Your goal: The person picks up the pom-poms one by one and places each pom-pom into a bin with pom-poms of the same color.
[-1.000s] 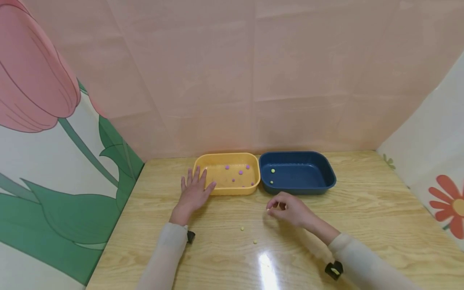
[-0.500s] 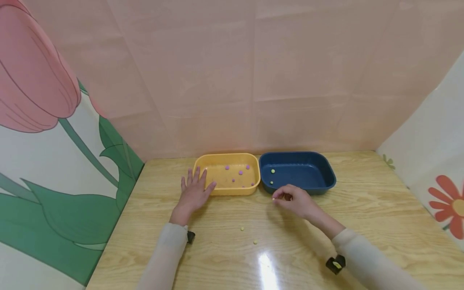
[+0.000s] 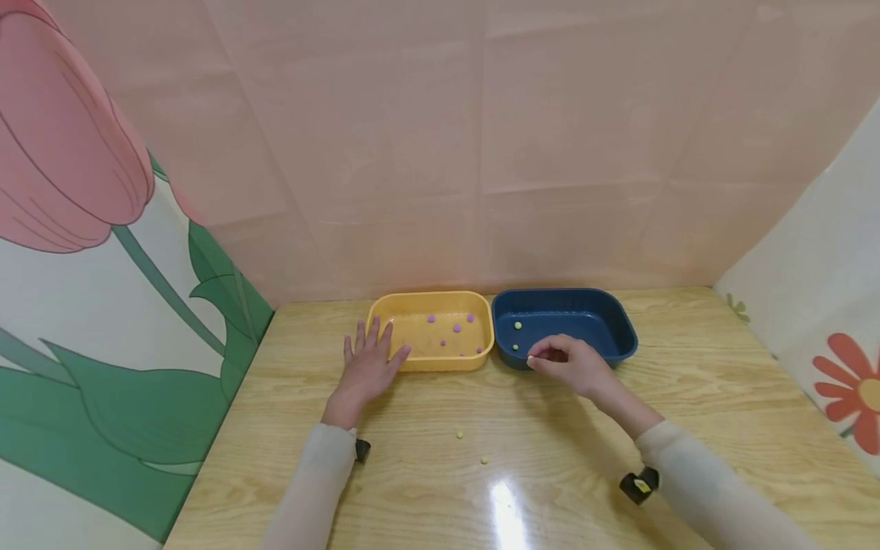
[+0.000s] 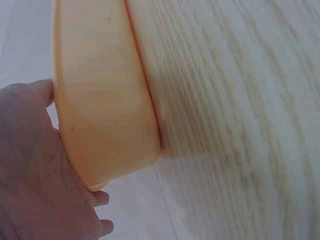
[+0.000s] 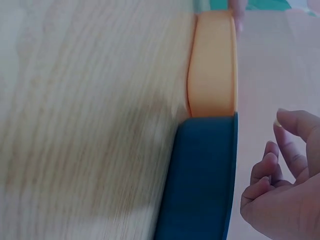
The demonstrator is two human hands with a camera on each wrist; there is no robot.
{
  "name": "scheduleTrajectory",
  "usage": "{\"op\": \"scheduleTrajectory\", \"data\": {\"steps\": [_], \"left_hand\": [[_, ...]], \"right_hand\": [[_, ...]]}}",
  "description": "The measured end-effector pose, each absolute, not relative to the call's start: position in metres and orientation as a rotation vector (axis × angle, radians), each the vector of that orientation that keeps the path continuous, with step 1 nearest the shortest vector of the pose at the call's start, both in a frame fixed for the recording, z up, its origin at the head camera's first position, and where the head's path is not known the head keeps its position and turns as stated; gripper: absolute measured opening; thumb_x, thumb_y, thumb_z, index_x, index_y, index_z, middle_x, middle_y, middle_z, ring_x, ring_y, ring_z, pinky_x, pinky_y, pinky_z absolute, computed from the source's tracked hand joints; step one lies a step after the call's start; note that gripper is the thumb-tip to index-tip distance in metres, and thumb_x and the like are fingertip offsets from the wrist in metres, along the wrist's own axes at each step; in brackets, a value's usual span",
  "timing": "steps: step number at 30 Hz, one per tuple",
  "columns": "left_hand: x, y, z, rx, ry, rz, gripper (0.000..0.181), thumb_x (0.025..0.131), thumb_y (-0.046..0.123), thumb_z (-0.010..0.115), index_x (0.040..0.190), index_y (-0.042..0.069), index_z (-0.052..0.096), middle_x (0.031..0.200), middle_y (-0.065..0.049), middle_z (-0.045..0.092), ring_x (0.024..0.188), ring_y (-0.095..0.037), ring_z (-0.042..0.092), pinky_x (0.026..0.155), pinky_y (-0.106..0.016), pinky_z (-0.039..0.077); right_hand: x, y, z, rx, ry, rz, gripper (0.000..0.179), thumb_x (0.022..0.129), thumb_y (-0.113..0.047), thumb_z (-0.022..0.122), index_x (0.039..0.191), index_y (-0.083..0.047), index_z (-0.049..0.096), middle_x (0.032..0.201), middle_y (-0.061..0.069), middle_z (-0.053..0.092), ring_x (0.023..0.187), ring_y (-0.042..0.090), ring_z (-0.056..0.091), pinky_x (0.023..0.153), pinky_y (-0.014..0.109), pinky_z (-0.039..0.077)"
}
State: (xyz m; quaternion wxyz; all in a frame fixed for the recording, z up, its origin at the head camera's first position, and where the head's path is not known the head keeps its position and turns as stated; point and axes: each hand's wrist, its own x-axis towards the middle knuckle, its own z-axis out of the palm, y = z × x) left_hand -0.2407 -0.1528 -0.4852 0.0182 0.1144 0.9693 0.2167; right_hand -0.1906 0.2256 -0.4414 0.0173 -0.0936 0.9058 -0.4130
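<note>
In the head view my left hand (image 3: 366, 373) lies with spread, straight fingers over the left end of the yellow tray (image 3: 440, 364). The left wrist view shows that hand against the tray's rim. My right hand (image 3: 576, 368) is over the near rim of the dark blue tray (image 3: 598, 336), thumb and index finger pinching a tiny pale yellow bead (image 5: 278, 123). Two yellow-green beads, one of them a rounder bead (image 3: 518, 325), lie at the left end of the blue tray. Several purple beads, such as one purple bead (image 3: 457, 328), are scattered in the yellow tray.
The trays stand side by side at the back of the wooden table (image 3: 412, 489), before a pink backdrop (image 3: 385, 153). Two more yellow beads lie on the tabletop, a farther bead (image 3: 460, 435) and a nearer bead (image 3: 484, 461). Flower-printed panels flank the table.
My right hand has risen from near the tabletop and moved forward and right to the blue tray's near rim, still pinching the bead. The left hand has stayed in place.
</note>
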Motion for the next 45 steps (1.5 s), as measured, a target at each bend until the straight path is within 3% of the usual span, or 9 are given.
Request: {"op": "scheduleTrajectory", "data": {"steps": [24, 32, 45], "left_hand": [[-0.241, -0.152, -0.486, 0.345, 3.03, 0.643, 0.075, 0.106, 0.06, 0.031, 0.163, 0.013, 0.02, 0.17, -0.014, 0.003, 0.154, -0.037, -0.014, 0.118, -0.067, -0.007], [-0.241, -0.151, -0.486, 0.353, 3.044, 0.64, 0.072, 0.107, 0.056, 0.034, 0.163, 0.012, 0.021, 0.17, -0.014, 0.004, 0.154, -0.038, -0.013, 0.118, -0.067, -0.004], [-0.241, -0.152, -0.487, 0.354, 3.045, 0.63, 0.075, 0.106, 0.06, 0.031, 0.163, 0.013, 0.02, 0.171, -0.014, 0.003, 0.154, -0.037, -0.014, 0.118, -0.066, -0.006]], "right_hand": [[-0.228, 0.256, -0.444, -0.039, 2.746, -1.328, 0.044, 0.095, -0.053, 0.066, 0.117, -0.015, 0.068, 0.121, 0.01, 0.066, 0.106, 0.027, 0.058, 0.084, 0.036, 0.048], [-0.241, 0.258, -0.447, 0.033, 2.702, -1.377, 0.04, 0.098, -0.047, 0.066, 0.12, -0.013, 0.066, 0.129, 0.013, 0.062, 0.115, 0.032, 0.056, 0.096, 0.046, 0.046], [-0.257, 0.263, -0.453, 0.104, 2.679, -1.37, 0.042, 0.099, -0.046, 0.064, 0.124, -0.012, 0.063, 0.136, 0.016, 0.057, 0.123, 0.036, 0.053, 0.104, 0.056, 0.042]]}}
